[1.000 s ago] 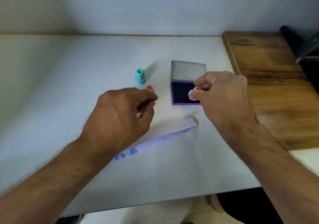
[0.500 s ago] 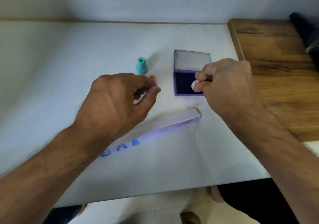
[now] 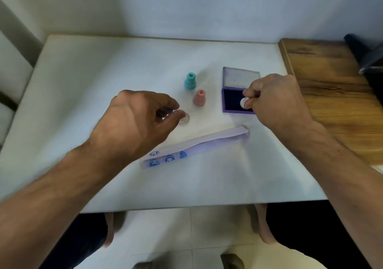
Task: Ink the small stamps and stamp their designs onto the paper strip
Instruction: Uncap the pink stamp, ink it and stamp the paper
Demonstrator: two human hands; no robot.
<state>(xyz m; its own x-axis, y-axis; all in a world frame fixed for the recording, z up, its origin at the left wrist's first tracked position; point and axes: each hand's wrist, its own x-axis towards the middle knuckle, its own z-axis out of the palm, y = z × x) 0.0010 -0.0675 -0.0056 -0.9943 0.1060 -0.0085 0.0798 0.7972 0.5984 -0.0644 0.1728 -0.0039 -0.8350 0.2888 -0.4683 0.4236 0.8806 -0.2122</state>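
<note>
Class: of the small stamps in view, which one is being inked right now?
The white stamp pinched in the right hand, over the open ink pad. The teal stamp and pink stamp stand untouched on the table.

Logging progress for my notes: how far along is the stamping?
Done: four blue prints sit at the near end of the pale paper strip. In hand: the right hand holds a small white stamp over the open purple ink pad. Left: most of the strip is blank; whether the teal stamp and pink stamp were used is unclear.
</note>
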